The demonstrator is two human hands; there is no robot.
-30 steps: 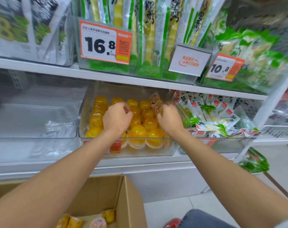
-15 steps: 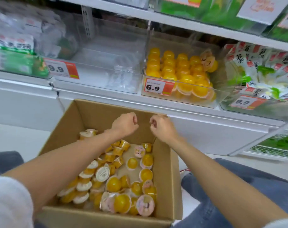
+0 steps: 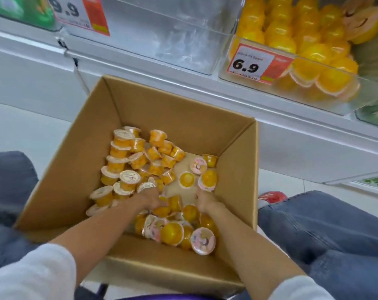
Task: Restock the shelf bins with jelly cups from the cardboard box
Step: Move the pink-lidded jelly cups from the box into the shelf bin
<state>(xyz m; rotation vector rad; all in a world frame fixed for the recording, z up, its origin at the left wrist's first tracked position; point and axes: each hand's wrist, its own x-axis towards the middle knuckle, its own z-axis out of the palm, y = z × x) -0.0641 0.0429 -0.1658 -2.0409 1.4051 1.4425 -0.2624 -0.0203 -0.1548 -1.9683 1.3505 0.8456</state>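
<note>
An open cardboard box (image 3: 162, 109) stands on the floor below the shelf and holds several yellow jelly cups (image 3: 127, 178), some small with white lids, some larger with pink lids. Both my hands are down inside it. My left hand (image 3: 150, 199) curls its fingers over a yellow jelly cup (image 3: 162, 210) near the middle. My right hand (image 3: 205, 201) dips among the larger cups just below a round yellow one (image 3: 208, 178); its fingers are hidden. The clear shelf bin (image 3: 313, 94) at upper right is piled with yellow jelly cups.
An empty clear bin (image 3: 162, 29) sits left of the stocked one. A 6.9 price tag (image 3: 248, 63) hangs on the stocked bin. My knees in jeans (image 3: 324, 224) flank the box, with a red shoe (image 3: 272, 197) at its right. White floor (image 3: 21, 126) lies left.
Both hands left the shelf bin, came down over the box and now reach in among the cups. The view tilted down to the box.
</note>
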